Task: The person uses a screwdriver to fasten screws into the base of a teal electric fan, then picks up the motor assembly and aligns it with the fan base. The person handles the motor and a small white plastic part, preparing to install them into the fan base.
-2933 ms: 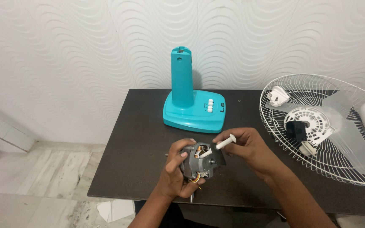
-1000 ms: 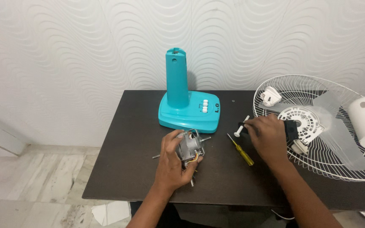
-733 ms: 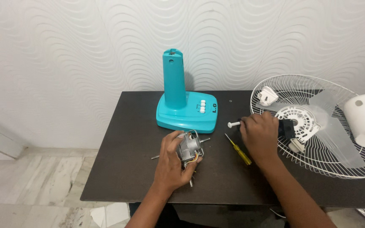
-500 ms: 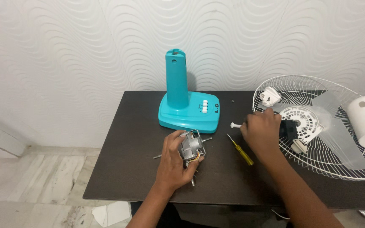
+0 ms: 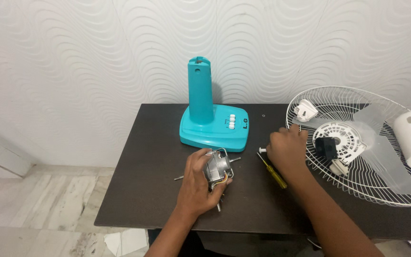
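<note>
**On the dark table, both hands at the fan parts**

Beside the wire guard (image 5: pixel 357 147), our right hand (image 5: pixel 286 150) has come lower since half a second ago, and the white pin (image 5: pixel 262 150) now pokes out just left of its curled fingers, close above the yellow screwdriver (image 5: pixel 273 170). We cannot tell how tightly those fingers close on the pin. Our left hand (image 5: pixel 197 183) has stayed put, its fingers wrapped around the grey motor (image 5: pixel 217 166), which sits against the fingertips, just in front of the teal fan base (image 5: pixel 212 123).
</note>
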